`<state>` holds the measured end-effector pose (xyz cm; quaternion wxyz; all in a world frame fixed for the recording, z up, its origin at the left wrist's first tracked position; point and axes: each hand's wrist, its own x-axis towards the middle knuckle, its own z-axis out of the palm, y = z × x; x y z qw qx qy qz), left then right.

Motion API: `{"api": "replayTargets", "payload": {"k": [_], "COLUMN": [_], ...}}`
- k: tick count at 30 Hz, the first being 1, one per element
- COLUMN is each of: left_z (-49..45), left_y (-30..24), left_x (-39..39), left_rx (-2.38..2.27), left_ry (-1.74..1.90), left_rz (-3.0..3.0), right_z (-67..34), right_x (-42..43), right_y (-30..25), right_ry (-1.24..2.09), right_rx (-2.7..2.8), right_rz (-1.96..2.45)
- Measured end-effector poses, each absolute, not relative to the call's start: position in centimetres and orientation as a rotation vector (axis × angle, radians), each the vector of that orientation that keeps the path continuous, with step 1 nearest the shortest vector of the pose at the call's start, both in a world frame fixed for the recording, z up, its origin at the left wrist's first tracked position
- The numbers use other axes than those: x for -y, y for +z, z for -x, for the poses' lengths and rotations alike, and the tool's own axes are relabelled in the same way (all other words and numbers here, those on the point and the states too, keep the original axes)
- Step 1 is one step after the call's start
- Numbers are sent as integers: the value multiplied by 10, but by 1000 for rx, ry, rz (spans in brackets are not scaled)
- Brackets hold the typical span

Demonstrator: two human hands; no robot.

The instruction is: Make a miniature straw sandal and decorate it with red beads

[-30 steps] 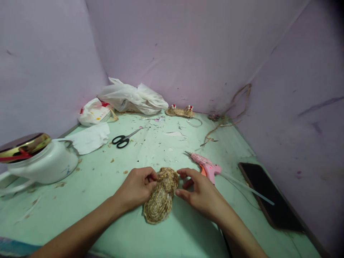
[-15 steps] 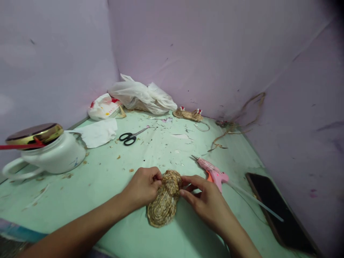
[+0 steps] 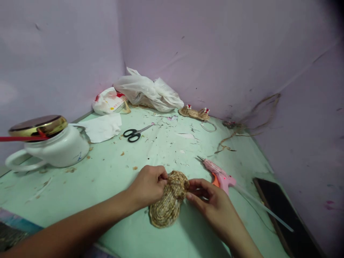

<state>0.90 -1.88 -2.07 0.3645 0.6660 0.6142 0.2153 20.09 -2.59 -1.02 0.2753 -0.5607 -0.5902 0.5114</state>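
Observation:
A small woven straw slipper (image 3: 168, 204) lies on the pale green table (image 3: 113, 179) in front of me. My left hand (image 3: 147, 186) is closed on the left side of its toe strap, fingers pinched against the weave. My right hand (image 3: 212, 202) presses its fingertips against the strap's right side, fingers curled. Both hands grip the slipper's front end between them.
A pink glue gun (image 3: 219, 175) with a glue stick lies just right of my right hand. A dark phone (image 3: 285, 215) sits at the right edge. Black scissors (image 3: 134, 133), white paper (image 3: 103, 126), plastic bags (image 3: 147, 91), another straw slipper (image 3: 195, 113), twine (image 3: 236, 134) and a white gold-lidded pot (image 3: 49, 145) lie further off.
My right hand has closed in from beside the slipper onto its toe strap. The view has shifted, so everything sits slightly further right and higher.

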Motion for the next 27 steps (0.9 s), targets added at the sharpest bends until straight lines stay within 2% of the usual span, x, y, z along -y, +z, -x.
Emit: {"api": "replayTargets", "payload": {"k": [6, 10, 13, 16, 17, 22, 27], "left_z": [-6, -5, -4, -3, -3, 0, 4], "left_y": [-11, -8, -9, -11, -12, -16, -18], "left_x": [4, 4, 6, 5, 5, 4, 3], "left_rx": [-1346, -1303, -1303, -1265, -1256, -1253, -1202], "left_ry": [386, 288, 289, 313, 321, 341, 352], "left_rz": [-1878, -1969, -1980, -1929, -1915, -1937, -1874], "right_z": [-209, -227, -239, -229, -221, -178, -174], "right_x": [66, 79, 60, 21, 7, -29, -19], "right_y": [-26, -22, -5, 15, 20, 21, 14], "right_ry": [1657, 1830, 1663, 1196, 1140, 1412, 1304], "right_rx": [1207, 1277, 1630, 1786, 1798, 2109, 2358], "right_rz": [1470, 1486, 1653, 1703, 1653, 1509, 1577]}}
